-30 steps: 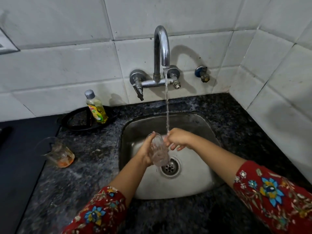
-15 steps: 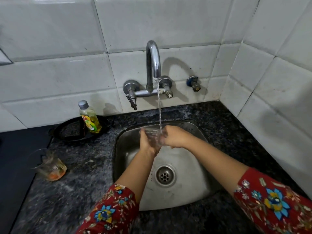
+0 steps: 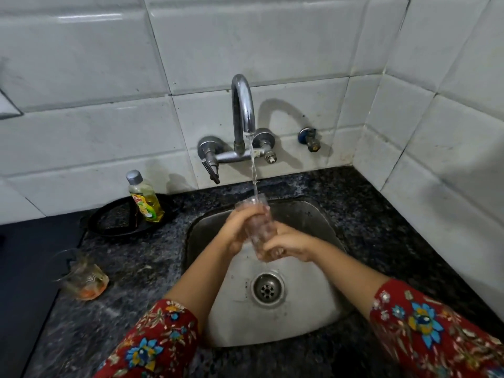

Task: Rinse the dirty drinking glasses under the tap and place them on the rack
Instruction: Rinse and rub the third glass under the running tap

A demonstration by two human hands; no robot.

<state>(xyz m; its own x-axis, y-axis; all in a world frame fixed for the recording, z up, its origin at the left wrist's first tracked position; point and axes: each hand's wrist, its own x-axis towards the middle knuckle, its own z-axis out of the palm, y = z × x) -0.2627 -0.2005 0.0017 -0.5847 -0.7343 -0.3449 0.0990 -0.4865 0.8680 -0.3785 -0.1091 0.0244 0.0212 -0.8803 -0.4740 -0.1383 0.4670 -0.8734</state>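
The left hand grips the drinking glass round its body and the right hand clasps its base. The glass stands upright under the running tap, above the sink. Wet fingers could let it slip and crack on the steel. Another dirty glass lies on the desk.

A dark speckled stone countertop runs along the tiled wall into a corner on the right, with a steel sink sunk into its middle. Left of the sink, close to the wall, lies a round black pan, and a dish-soap bottle of yellow liquid (grey cap on) stands upright at the pan's right side. Nearer, by the counter's left edge, sits a dirty glass with orange residue at its bottom, too blurred to make out further. Beyond that edge a flat dark surface begins.
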